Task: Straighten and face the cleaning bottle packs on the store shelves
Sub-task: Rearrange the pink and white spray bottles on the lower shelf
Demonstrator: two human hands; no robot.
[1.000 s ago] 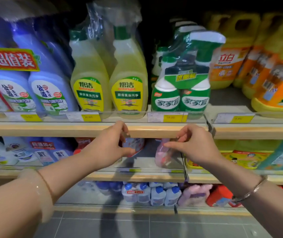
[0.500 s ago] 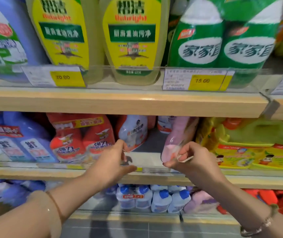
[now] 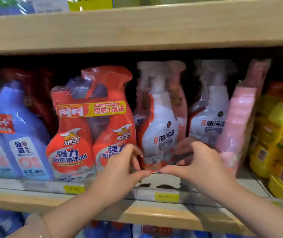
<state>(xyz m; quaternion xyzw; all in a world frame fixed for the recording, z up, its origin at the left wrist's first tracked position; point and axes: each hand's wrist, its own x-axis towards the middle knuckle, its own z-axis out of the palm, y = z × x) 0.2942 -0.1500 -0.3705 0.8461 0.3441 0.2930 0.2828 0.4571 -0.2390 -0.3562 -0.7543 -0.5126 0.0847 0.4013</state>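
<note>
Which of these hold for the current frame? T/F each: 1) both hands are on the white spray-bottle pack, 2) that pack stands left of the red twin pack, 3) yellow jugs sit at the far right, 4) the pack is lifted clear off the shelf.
1) True: the left hand and right hand grip the white spray-bottle pack at its base.
2) False: it stands right of the red twin pack.
3) True: yellow jugs sit at the far right.
4) False: its base is down at the shelf.
</note>
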